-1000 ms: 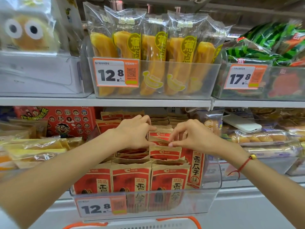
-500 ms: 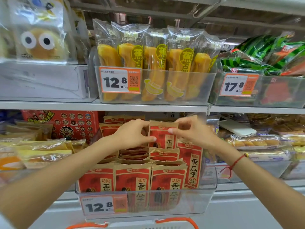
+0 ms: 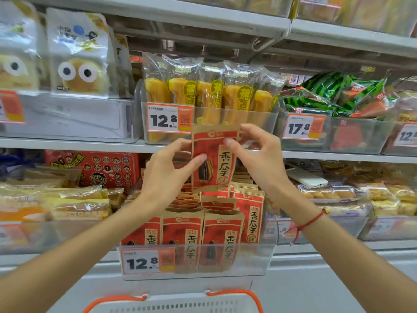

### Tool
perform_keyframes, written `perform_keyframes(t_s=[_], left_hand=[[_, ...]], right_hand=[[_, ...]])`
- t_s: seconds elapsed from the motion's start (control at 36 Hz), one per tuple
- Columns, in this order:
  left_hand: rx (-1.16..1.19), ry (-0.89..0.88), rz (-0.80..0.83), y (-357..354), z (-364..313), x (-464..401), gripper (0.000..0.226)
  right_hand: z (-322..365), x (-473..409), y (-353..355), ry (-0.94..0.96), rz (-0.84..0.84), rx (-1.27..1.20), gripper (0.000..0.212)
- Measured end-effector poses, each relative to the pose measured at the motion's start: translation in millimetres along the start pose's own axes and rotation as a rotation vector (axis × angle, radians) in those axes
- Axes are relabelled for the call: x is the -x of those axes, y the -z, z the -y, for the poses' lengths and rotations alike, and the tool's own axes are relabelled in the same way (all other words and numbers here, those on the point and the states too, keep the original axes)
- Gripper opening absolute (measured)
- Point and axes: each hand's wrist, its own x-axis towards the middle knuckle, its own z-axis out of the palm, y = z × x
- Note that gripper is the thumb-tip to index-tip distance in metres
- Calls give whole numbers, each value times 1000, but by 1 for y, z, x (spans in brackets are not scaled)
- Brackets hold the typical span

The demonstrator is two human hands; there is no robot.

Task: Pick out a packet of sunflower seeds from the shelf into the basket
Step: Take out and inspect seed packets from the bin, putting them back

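A red and brown packet of sunflower seeds (image 3: 215, 161) hangs upright in front of the shelf, lifted clear of its bin. My left hand (image 3: 168, 172) pinches its left edge and my right hand (image 3: 257, 159) pinches its upper right edge. Below, a clear plastic bin (image 3: 248, 260) with a 12.8 price tag holds several more such packets (image 3: 184, 231). The white basket (image 3: 180, 304) with orange handles shows at the bottom edge, right under the bin.
Above the bin, a shelf edge (image 3: 90, 144) carries a clear bin of yellow banana-cake packs (image 3: 209, 96) and green watermelon-print packs (image 3: 334, 93). Bread packs (image 3: 74, 204) lie left of the seeds, pastry packs (image 3: 383, 199) right. A red string bracelet (image 3: 312, 221) circles my right wrist.
Both hands have raised one packet out of the bin, from among the stacked packets up to the level of the shelf edge above. The view has tilted upward.
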Motion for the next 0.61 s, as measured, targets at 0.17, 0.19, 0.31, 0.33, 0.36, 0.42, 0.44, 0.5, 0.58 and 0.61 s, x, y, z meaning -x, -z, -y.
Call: perform_keyframes(t_s=[0.17,0.19,0.31,0.33,0.36,0.42,0.44,0.5,0.58,0.61], left_hand=[[164,0,16,24,-24,35,18],[185,10,17,26,-24,43,19],[263,119,4,28,-12,75,28],[280,155,10,27,-9,82,31],[296,196,28,27,-4,90,32],[332,281,95,25,5,104,32],[345,306,140,25,10,111,31],[363,342,220,25,18,121,30],[379,371,270,25,22,129,34],[373,372,272,24,24,130,32]], right_hand=[[36,23,-12,-53,21,-186,15],[39,30,-14,-83,23,-208,14],[35,68,-25,-256,15,-333,14],[32,77,-28,-304,16,-368,14],[29,87,-30,-348,19,-393,15],[22,102,-35,-417,17,-427,15],[18,109,-36,-449,7,-445,16],[12,119,-38,-514,-4,-476,17],[5,128,-37,-570,13,-463,24],[4,130,-35,-574,18,-460,25]])
